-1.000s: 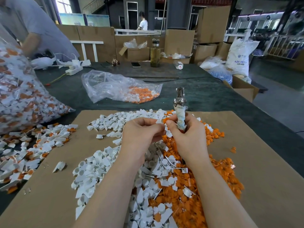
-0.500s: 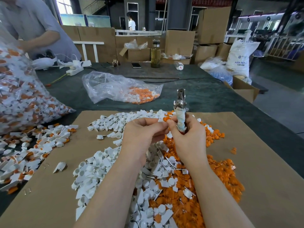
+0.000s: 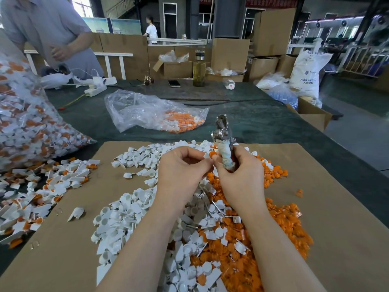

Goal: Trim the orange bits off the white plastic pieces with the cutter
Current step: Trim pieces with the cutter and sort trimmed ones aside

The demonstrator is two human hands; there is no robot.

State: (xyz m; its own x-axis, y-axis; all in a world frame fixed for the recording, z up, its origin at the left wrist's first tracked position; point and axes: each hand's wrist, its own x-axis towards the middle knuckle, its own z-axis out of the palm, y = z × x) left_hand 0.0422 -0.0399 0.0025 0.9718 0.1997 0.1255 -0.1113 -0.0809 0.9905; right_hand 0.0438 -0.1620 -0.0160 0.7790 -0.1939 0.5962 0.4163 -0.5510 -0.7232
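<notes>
Head view: your left hand [image 3: 182, 165] pinches a white piece [image 3: 207, 156] with an orange bit [image 3: 213, 153].
Right hand [image 3: 242, 168]: you grip the cutter [image 3: 223, 133], tip up.
Risk: your fingers sit close together, so a snip could nick them.

Bare cardboard [image 3: 336, 207] lies open right of the orange heap [image 3: 273, 239]; a bare strip runs between the white heap [image 3: 126, 218] and the mixed pile [image 3: 31, 197] at left; bag [image 3: 157, 114] blocks the table [image 3: 263, 121] ahead.
</notes>
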